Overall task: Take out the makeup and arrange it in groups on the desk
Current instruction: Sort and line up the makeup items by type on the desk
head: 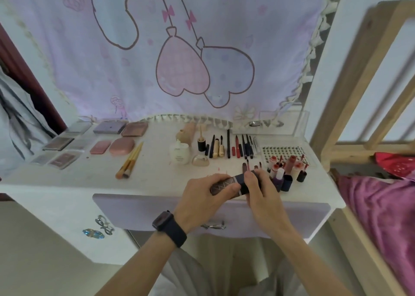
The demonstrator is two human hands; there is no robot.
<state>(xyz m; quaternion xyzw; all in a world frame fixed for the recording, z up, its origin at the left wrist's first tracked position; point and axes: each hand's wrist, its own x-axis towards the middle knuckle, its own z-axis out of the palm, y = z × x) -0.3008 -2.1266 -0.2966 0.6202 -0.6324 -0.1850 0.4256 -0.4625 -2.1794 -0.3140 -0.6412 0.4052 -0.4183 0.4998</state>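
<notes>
Navy tube (pixel 233 184) with a pale zigzag pattern lies level between both hands, just above the front edge of the white table (pixel 157 174); the left hand (pixel 202 197), with a dark watch (pixel 169 227) on its wrist, wraps its fingers round the tube's left end; the right hand (pixel 260 190) curls its fingers round the right end. Just beyond the right hand stands a cluster of lipsticks (pixel 287 170), some uncapped and red-tipped; behind them a row of pencils (pixel 238 147) lies side by side; left of those stands a white bottle (pixel 179 153); further left lie brushes (pixel 130 161) with pale wooden handles, two pink compacts (pixel 122 146), and flat palettes (pixel 67 145) at the far left; a lilac drawer (pixel 157 210) sits under the tabletop; a lilac cartoon curtain (pixel 179 48) hangs behind; a pink blanket (pixel 381 206) lies at the right.
</notes>
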